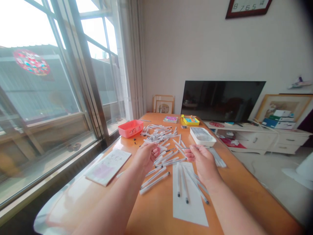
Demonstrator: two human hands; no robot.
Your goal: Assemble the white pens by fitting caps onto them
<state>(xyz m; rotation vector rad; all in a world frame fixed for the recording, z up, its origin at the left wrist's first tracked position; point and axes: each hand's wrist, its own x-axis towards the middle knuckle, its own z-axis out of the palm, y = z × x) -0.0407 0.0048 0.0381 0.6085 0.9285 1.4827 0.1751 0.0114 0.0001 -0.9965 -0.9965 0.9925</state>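
My left hand (147,155) is curled closed over the wooden table (156,209), gripping a white pen barrel whose end pokes out between the fingers. My right hand (201,158) is pinched shut on a thin pen refill that points left toward the other hand. Several white pens (161,133) lie scattered on the table beyond and between my hands. Three finished pens (182,182) lie side by side on a white paper strip (188,205) under my right wrist.
A coral plastic basket (130,128) stands at the back left, a white tray (202,136) at the back right. A printed sheet (109,166) lies near the window side. Small boxes (190,120) sit at the far end, before a television (220,99).
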